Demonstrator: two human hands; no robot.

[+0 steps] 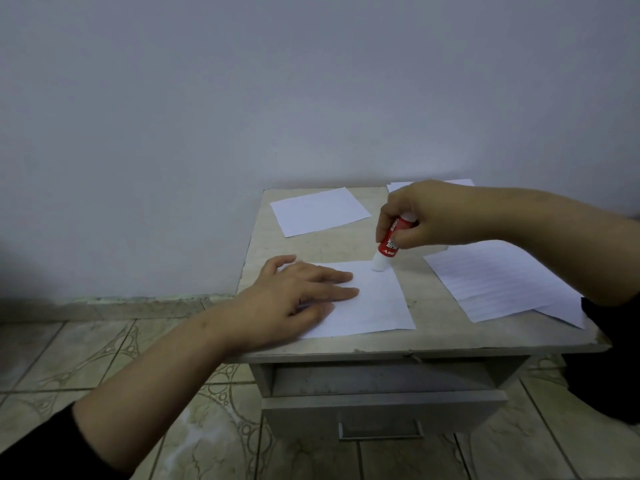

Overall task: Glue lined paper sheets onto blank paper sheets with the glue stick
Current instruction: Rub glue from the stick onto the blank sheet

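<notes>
**Glue stick on the near sheet, left hand holding it flat**

The right hand [422, 216] has its grip curled round a red glue stick [389, 242], fingers and thumb pinching the upper part of the barrel. The stick is tilted, its top leaning toward the hand, and its white lower end touches the far edge of the blank paper sheet [370, 306] lying nearest the front of the worktop [450, 341].

The left hand [294, 296] lies palm down on the left part of that same sheet. Its grip is spread, the fingers straight and fanned a little, pressing the paper flat against the worktop; it holds nothing.

One glue stick is in view. Counting paper: one sheet under the hands; one more blank sheet [320, 211] lying apart at the far left of the worktop; a lined paper sheet [495, 278] to the right, partly under the right forearm, with the corner of another sheet [564, 313] showing beneath its near edge; and a sliver of paper [398, 186] at the far edge behind the right hand, too hidden to count.

The worktop is a small pale cabinet set against a grey wall [242, 98]. Below the top, one drawer [381, 410] with a metal handle stands pulled partly open. The floor [104, 358] has patterned tiles. A dark sleeve [31, 448] covers the left upper forearm.
</notes>
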